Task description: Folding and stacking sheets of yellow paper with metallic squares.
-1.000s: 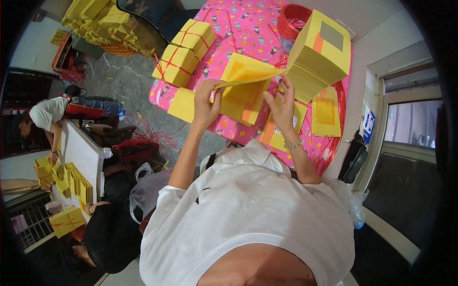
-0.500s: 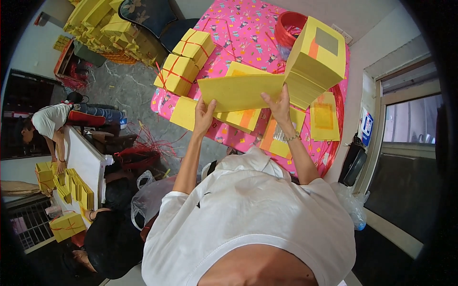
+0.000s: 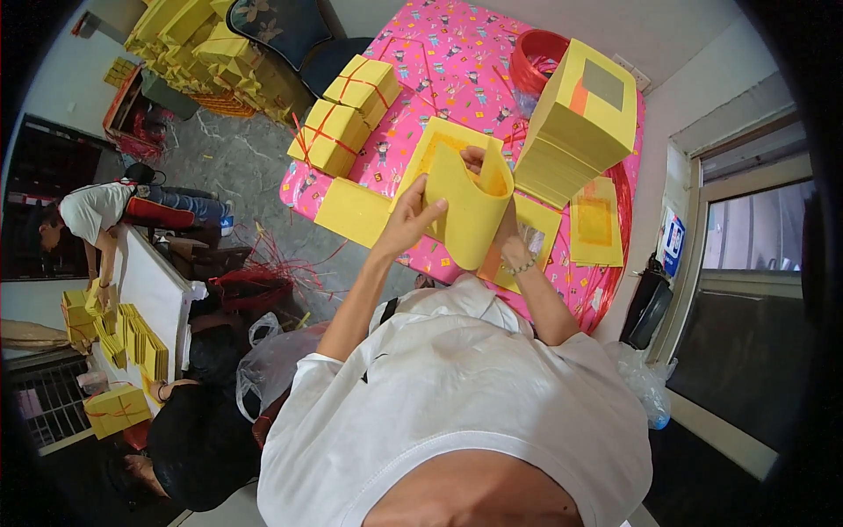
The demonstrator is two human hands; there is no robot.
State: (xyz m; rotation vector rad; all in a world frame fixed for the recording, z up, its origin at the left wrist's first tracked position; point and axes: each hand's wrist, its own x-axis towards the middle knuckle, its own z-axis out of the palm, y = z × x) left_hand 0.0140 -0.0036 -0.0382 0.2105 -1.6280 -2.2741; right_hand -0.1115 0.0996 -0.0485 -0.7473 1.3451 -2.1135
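Note:
A piece of yellow paper (image 3: 464,215), bent into a curve with an orange patch on its inner face, is between my two hands above the table. My left hand (image 3: 408,224) pinches its left edge, thumb in front. My right hand (image 3: 509,235) is mostly hidden behind the paper's right side; fingertips show at the top of the fold, closed on the paper. Below lies a flat yellow pile (image 3: 435,133) with an orange print. A plain yellow sheet (image 3: 356,213) rests left of it, and another yellow piece with an orange strip and grey panel (image 3: 537,230) lies under my right wrist.
The table has a pink patterned cover (image 3: 448,53). A tall yellow paper stack (image 3: 571,132) stands right, before a red basin (image 3: 537,53). Tied yellow bundles (image 3: 329,136) sit left. Two people work at a white table (image 3: 154,290). A dark chair (image 3: 290,39) stands behind.
The yellow paper, held flat and wide before, is now bent over and lower. My left hand has moved right; my right hand has gone behind the paper.

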